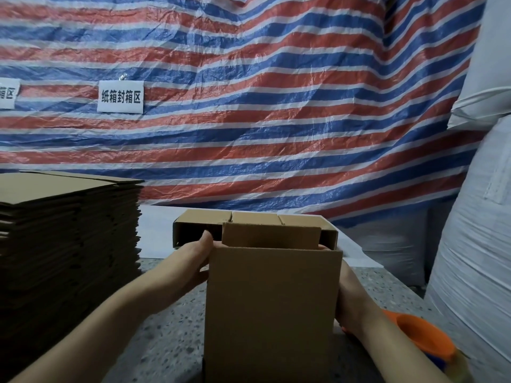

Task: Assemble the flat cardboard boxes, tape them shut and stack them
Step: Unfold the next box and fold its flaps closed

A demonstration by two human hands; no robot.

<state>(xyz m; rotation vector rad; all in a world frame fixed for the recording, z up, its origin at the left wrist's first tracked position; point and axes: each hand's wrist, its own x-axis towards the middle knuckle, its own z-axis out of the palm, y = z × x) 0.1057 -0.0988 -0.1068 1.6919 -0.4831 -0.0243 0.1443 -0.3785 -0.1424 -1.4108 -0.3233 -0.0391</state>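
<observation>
Left of the box (272,308) stands a tall stack of flats (69,244) on the desk (166,327), well apart from it; these look stiff but thin, likely to bow if lifted by one edge, so each is best taken by two opposite sides. The left hand (197,258) holds the box's left wall near the top, thumb up along the corner and palm against the side. The box itself stands upright at the desk's near middle, top flaps raised, one inner flap (271,234) showing above the near wall. It is probably light and hollow, its walls giving under a hard squeeze, so a flat-palmed hold on both sides near the folds should suit it better than a pinch. Behind the box lies another open carton (254,219), just beyond it. The right hand (351,299) holds the box's right wall, mostly hidden, only fingertips (322,247) showing at the rim; how its fingers lie I cannot tell. Right of the box, an orange tape dispenser (423,338) rests near the wrist.
</observation>
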